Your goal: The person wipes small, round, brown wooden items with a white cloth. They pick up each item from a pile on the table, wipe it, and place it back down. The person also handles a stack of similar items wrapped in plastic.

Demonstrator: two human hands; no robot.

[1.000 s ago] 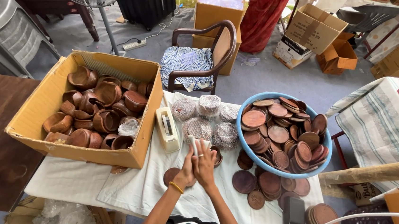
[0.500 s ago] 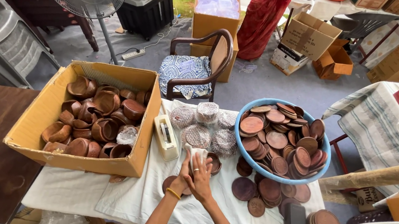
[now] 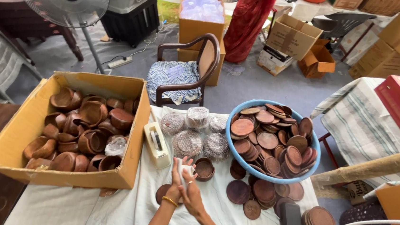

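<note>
Pinching white wrap (image 3: 184, 169) between both hands' fingertips (image 3: 190, 176)

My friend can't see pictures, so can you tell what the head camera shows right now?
Two hands, left hand and right hand, hold a small white piece together over a white cloth. Beside them sit a small brown bowl, a cardboard box of brown bowls and a blue basin of round brown lids.

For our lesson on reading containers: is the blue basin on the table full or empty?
Full. The blue basin is heaped with round brown wooden lids that rise above its rim, and more lie on the cloth beside it.
</note>
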